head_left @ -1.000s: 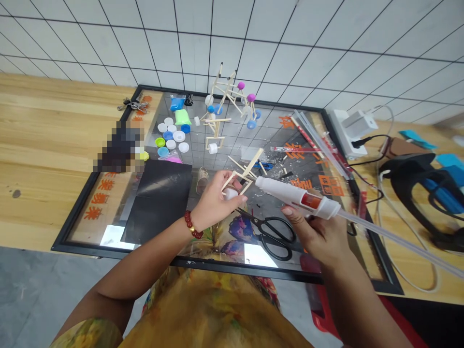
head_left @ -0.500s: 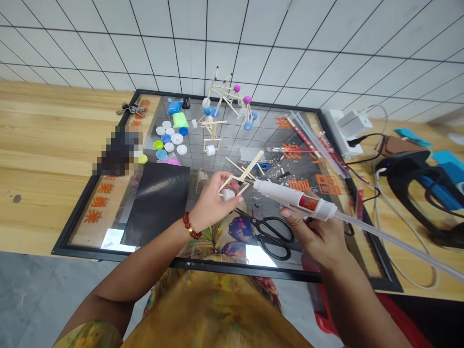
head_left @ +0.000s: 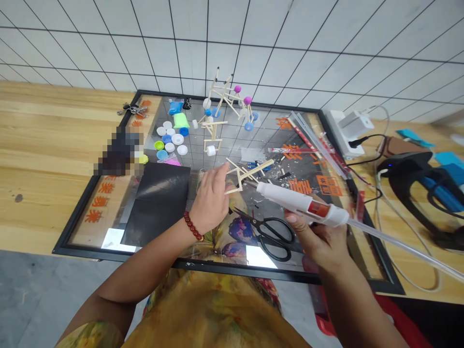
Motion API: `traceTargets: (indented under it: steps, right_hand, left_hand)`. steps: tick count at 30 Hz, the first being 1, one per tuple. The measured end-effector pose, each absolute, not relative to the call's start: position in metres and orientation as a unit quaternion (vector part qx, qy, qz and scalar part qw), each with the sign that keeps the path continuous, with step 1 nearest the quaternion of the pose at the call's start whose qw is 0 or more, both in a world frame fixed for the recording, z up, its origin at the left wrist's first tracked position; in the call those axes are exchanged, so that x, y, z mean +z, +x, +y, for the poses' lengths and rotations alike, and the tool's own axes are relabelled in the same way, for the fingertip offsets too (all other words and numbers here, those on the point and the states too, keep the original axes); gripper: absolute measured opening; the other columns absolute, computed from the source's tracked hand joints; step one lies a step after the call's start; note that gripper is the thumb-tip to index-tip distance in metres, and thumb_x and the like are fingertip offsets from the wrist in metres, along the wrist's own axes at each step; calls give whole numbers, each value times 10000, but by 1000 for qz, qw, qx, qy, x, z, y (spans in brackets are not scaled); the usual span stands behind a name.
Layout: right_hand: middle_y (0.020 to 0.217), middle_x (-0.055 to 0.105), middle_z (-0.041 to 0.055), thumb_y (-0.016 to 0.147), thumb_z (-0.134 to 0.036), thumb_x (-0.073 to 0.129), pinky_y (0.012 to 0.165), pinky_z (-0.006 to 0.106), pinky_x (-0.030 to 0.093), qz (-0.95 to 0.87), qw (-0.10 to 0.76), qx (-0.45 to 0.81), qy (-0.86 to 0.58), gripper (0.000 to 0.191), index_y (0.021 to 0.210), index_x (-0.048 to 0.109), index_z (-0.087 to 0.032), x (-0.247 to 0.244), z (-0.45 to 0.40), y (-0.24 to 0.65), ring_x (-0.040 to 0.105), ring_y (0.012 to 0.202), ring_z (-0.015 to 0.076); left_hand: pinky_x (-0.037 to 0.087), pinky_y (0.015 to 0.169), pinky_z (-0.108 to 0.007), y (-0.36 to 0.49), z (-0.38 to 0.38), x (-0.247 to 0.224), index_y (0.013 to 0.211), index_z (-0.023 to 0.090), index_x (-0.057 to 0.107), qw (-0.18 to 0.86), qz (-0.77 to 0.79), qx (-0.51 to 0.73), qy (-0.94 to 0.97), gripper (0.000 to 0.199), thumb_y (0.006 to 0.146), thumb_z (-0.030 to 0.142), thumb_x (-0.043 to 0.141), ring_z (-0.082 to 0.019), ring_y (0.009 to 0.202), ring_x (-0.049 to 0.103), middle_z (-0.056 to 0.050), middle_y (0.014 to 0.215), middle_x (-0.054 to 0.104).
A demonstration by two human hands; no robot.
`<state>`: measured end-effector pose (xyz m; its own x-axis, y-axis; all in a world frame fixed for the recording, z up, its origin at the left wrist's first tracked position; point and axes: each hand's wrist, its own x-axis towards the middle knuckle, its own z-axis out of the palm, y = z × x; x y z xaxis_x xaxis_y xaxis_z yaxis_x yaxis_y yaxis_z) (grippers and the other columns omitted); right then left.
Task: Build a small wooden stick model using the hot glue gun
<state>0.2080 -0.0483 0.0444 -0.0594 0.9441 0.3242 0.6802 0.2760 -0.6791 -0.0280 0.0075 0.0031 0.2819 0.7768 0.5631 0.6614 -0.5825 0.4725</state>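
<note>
My left hand is closed on a small frame of glued wooden sticks, held above the glass tabletop. My right hand is wrapped round a white glue gun with a clear glue stick sticking out of its back. The gun's nozzle is close to a joint of the frame; whether it touches I cannot tell. Below, black-handled scissors lie between my hands. A black sheet lies left of my left hand.
At the back stand stick models with coloured balls and wheels. Several bottle caps and a green clay packet lie at the left. Clear glue sticks, a power strip with cables, and a black device are at the right.
My left hand has turned over, so its back now shows and the white wheel is hidden. The stick frame has rotated, and the glue gun has shifted slightly right and down.
</note>
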Motion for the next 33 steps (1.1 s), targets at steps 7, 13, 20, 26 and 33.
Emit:
traceTargets:
  steps: [7, 13, 20, 26, 33]
  right_hand:
    - [678, 612, 14, 835, -351, 634, 549, 317, 460, -717, 364, 175, -568, 124, 781, 630, -239, 45, -48, 204, 589, 614, 193]
    - [686, 637, 36, 812, -356, 673, 579, 345, 473, -692, 373, 172, -593, 134, 780, 674, -226, 39, -48, 215, 608, 626, 214]
    - [890, 726, 78, 809, -355, 693, 561, 309, 457, -557, 452, 230, -658, 176, 927, 730, -229, 37, -35, 260, 617, 684, 201]
    - [563, 591, 28, 772, -437, 696, 406, 245, 344, -476, 409, 193, -754, 303, 830, 722, -141, 29, -7, 316, 462, 434, 111]
    - [502, 589, 32, 750, -481, 689, 489, 274, 364, -544, 283, 131, -779, 330, 770, 698, -153, 22, 17, 309, 552, 480, 162]
  left_hand:
    - [427, 1017, -468, -28, 8, 2, 1493, 163, 170, 75, 450, 396, 797, 628, 906, 104, 385, -274, 1182, 534, -176, 1269, 561]
    - [436, 1018, -467, -29, 9, 4, 1484, 182, 168, 162, 451, 418, 772, 647, 898, 114, 434, -258, 1185, 547, -167, 1263, 557]
    - [454, 1019, -441, -29, 12, 1, 1439, 198, 268, 265, 463, 472, 702, 611, 885, 183, 525, -224, 1155, 561, -134, 1231, 554]
    - [470, 1004, -432, -29, 11, -1, 1446, 223, 268, 276, 457, 472, 702, 649, 869, 186, 563, -220, 1145, 562, -126, 1261, 541]
    - [473, 1000, -437, -30, 13, -3, 1448, 227, 266, 271, 460, 473, 701, 648, 875, 202, 569, -218, 1127, 573, -123, 1250, 538]
